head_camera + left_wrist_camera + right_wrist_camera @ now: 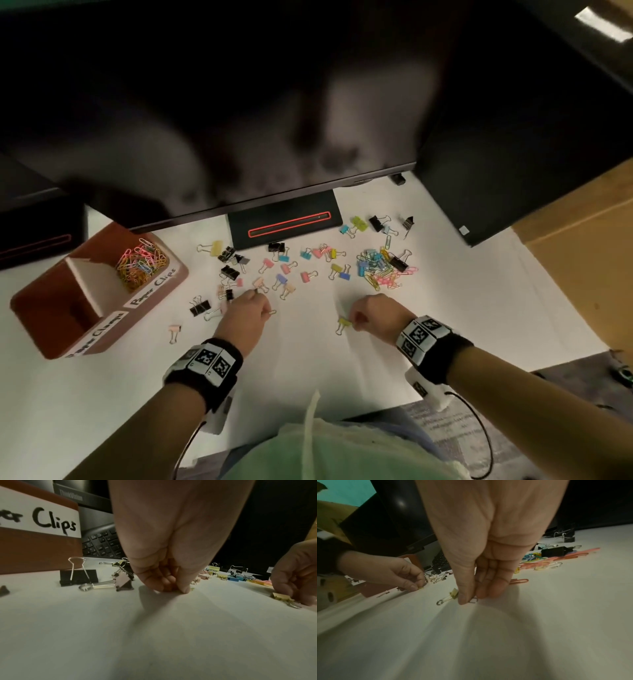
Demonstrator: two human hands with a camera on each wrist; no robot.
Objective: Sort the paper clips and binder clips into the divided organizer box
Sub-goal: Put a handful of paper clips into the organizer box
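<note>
On the white worktop point(445, 325) in front of me, my right hand point(371, 317) is down at the surface with thumb and fingers curled together, pinching one wire handle of a small yellow binder clip point(343, 323); the right wrist view shows the clip's body point(454, 593) lying just beside my thumb, its other handle flat on the worktop. My left hand point(245, 313) is lowered too, fingers bunched against the thumb and closed on something small. The left wrist view shows only a sliver of yellowish metal at the fingertips point(186, 588), and the head view shows a thin wire loop point(272, 312) poking out beside the thumb; I cannot tell exactly which clip it is.

Left of my hands sits the brown divided organizer box point(41, 308). Its farther compartment, labelled "Paper Clips", holds a heap of coloured paper clips point(140, 263); the nearer one carries a second label that I cannot read fully.

Loose binder clips point(284, 270) in black, pink, blue and yellow lie scattered between the box and a tangled pile of paper clips point(383, 270) farther right. A black binder clip point(199, 307) lies just left of my left hand, and a pale pink one point(174, 330) sits apart, nearer the box. Behind the clips stands a monitor base point(284, 219).
</note>
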